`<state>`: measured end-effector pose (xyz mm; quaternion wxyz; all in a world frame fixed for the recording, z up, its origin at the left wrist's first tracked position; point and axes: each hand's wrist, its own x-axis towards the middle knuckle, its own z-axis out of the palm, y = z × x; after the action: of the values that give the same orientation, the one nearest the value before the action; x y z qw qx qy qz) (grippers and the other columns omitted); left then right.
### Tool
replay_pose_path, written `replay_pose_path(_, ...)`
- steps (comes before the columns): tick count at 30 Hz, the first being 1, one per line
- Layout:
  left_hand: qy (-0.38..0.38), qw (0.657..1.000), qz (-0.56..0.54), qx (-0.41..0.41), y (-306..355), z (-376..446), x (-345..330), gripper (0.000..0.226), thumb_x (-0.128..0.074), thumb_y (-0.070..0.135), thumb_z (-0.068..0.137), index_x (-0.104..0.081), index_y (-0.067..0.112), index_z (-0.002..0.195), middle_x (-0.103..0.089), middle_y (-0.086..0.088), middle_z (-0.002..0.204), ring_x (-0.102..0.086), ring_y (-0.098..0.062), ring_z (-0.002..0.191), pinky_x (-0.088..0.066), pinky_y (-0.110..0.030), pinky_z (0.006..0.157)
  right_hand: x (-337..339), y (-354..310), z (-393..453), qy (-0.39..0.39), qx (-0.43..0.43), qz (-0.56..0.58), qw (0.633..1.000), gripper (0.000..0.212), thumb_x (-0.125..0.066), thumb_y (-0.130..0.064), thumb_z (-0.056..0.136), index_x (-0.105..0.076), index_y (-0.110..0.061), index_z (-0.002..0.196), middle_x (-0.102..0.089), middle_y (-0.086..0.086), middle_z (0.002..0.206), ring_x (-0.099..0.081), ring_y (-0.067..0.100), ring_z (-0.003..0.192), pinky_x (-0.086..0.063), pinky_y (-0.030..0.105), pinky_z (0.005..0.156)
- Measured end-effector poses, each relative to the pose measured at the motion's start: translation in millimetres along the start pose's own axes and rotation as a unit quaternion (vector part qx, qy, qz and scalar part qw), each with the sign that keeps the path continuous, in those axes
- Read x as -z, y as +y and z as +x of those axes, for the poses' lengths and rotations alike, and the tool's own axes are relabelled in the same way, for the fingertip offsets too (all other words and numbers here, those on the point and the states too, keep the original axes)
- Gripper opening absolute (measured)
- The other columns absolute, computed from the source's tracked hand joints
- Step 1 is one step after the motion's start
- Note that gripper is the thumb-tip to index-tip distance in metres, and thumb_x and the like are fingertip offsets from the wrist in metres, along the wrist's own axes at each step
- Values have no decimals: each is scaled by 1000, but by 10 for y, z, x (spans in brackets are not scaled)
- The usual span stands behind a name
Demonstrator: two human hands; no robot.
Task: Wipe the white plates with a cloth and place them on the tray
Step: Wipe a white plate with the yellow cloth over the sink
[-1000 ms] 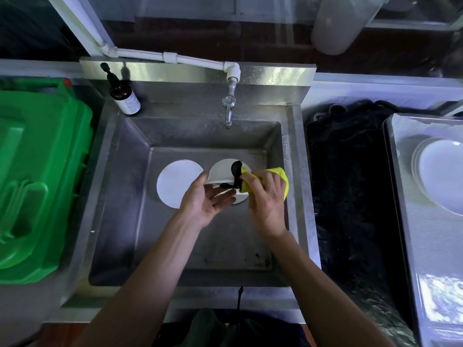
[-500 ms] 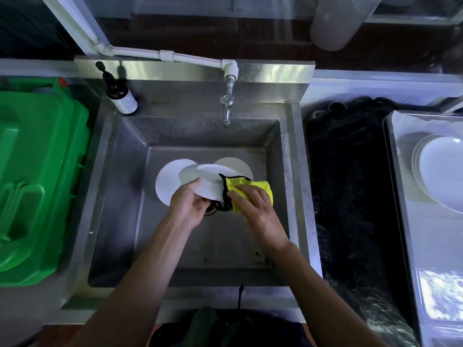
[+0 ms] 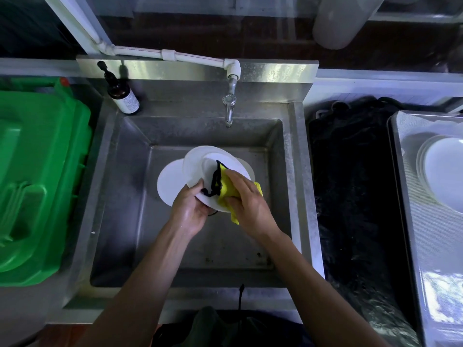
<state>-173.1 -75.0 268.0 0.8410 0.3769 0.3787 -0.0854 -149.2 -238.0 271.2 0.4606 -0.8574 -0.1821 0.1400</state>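
Note:
Over the steel sink (image 3: 120, 196) my left hand (image 3: 189, 209) grips the near rim of a white plate (image 3: 198, 166), which is tilted with its face toward me. My right hand (image 3: 246, 199) presses a yellow cloth with black trim (image 3: 224, 190) against the plate's right side, fingers curled over the cloth. A second white plate (image 3: 167, 182) lies flat on the sink floor to the left, and the edge of a third (image 3: 250, 169) shows behind my right hand. At the far right, a stack of white plates (image 3: 443, 171) rests on a metal tray (image 3: 411, 221).
A tap (image 3: 229, 108) hangs over the sink's back wall. A brown pump bottle (image 3: 122, 95) stands at the back left corner. A green plastic bin (image 3: 37, 184) sits left of the sink. Black plastic sheeting (image 3: 350, 196) fills the gap between sink and tray.
The plate has been lifted and tipped up so its face now shows. My right hand with the cloth moved from the plate's edge onto its face.

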Motion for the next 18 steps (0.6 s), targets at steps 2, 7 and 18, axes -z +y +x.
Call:
replay_pose_path(2,-11,1000,-22,-4,15,-11,13,41,-50,22,103,-56,7,141,-70,-15,126,-72,-29,107,-62,-42,82,-37,64,-37,-3,13,-42,999,55,-59,-16,98,-44,-20,151,-40,3,157,-30,13,144,-29,44,118)
replay_pose_path(7,-13,998,-53,-11,13,-14,16,44,-53,20,102,-53,3,143,-64,-21,134,-68,-33,115,-61,-44,89,-174,199,-115,-13,-18,-125,992,49,-41,-35,106,-34,-35,155,-20,-8,166,-6,18,155,-10,70,115)
replay_pose_path(18,-36,999,-34,-9,-2,-70,-50,46,-51,21,103,-49,5,147,-63,-20,136,-70,-32,111,-61,-42,78,-375,267,-185,47,-31,-130,990,50,-16,-56,106,-25,-45,154,-11,-11,166,7,14,155,3,67,119)
